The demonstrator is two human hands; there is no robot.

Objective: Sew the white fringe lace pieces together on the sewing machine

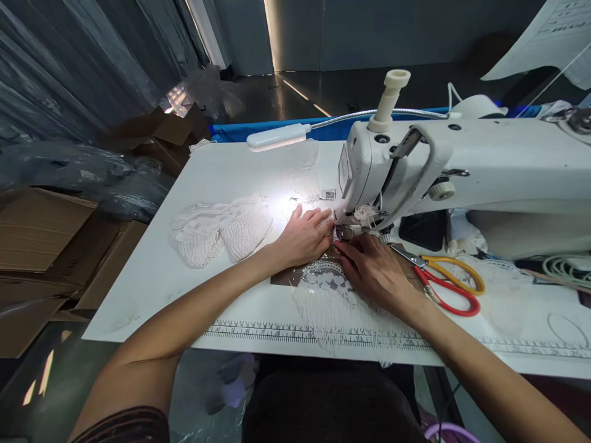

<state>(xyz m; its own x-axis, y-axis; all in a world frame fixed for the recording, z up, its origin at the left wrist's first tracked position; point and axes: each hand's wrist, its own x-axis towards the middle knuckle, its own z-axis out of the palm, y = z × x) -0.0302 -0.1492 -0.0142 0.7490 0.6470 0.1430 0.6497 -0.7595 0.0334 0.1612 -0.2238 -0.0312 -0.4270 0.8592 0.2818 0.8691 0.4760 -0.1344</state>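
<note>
Two bare hands work at one sewing machine [489, 160], which spans the right part of the white tabletop [152, 295]. The left hand [305, 237] lies palm down just left of the one presser foot [344, 232], its grip released, fingers spread. The right hand [376, 267] is just in front of the foot, fingers bent and gathered at the lace; whether its grip pinches the cloth, I cannot tell.

One white lace piece [323, 295] runs from the hands to the tabletop's front edge, crossing one printed ruler [277, 332] and hanging slightly over. Beneath it shows one brown panel [286, 277]. One lace bundle [244, 231] lies apart, towards the left edge; a third stretch of lace [300, 175] reaches towards the back edge, one small label [329, 194] beside it.

One pair of scissors [429, 258], with one yellow and one red loop, lies between machine and front edge. One lit lamp [279, 137] hangs near the back edge.
</note>
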